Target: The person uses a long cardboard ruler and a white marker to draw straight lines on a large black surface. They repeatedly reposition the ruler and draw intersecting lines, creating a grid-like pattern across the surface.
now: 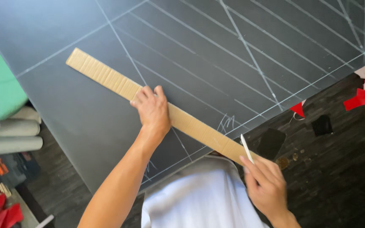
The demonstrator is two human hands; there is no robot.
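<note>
1. A dark sheet point(85, 114) marked with white lines is lying over a dark floor point(339, 160).
2. The left hand point(152, 110) is pressing flat, fingers spread narrow, on a cardboard strip point(106, 78) running diagonally across the sheet.
3. The right hand point(267, 185) is pinching a white marker point(246, 147) at the strip's near right end.

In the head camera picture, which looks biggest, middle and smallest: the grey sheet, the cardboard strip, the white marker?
1. Grey sheet, by far.
2. Cardboard strip, long and thin, under the left hand.
3. White marker, in the right hand.

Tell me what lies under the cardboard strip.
The cardboard strip lies on a dark sheet marked with white lines; the left hand presses it down. Lines beneath it are covered.
</note>
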